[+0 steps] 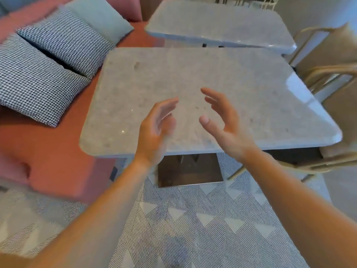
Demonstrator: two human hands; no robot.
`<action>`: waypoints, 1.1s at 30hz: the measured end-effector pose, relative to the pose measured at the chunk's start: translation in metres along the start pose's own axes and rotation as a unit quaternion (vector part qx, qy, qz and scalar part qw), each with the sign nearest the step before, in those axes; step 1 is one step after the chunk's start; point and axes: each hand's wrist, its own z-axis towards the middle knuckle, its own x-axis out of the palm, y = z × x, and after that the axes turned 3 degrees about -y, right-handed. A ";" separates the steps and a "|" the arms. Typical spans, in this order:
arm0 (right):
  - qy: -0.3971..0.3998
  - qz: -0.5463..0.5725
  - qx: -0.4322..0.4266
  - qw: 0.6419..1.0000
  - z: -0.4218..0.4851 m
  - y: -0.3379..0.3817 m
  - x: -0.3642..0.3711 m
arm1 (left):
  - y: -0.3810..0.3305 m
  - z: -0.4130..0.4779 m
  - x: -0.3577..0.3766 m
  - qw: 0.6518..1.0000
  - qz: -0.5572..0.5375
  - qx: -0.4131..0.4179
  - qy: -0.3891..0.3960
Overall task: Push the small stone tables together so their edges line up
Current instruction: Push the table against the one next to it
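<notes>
Two grey stone tables stand one behind the other. The near table fills the middle of the view. The far table sits beyond it, skewed, with a narrow gap between them that widens to the left. My left hand and my right hand hover over the near table's front half, palms facing each other, fingers relaxed and spread. Neither hand holds anything, and the left hand is blurred.
A salmon sofa with checked cushions and a pale blue cushion borders the tables on the left. Wicker chairs stand along the right. The near table's dark metal base rests on a patterned rug.
</notes>
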 end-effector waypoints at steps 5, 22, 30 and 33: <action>0.064 -0.102 0.014 0.993 0.003 -0.073 0.018 | 0.070 0.006 -0.002 0.977 0.196 0.011 0.078; 0.147 -0.538 0.013 0.830 0.005 -0.162 -0.009 | 0.125 0.007 0.016 0.780 0.611 0.012 0.138; 0.151 -0.545 -0.003 0.825 0.009 -0.167 -0.010 | 0.128 0.013 0.025 0.756 0.639 -0.002 0.143; 0.153 -0.548 -0.004 0.823 0.010 -0.168 -0.010 | 0.129 0.015 0.025 0.750 0.645 0.005 0.147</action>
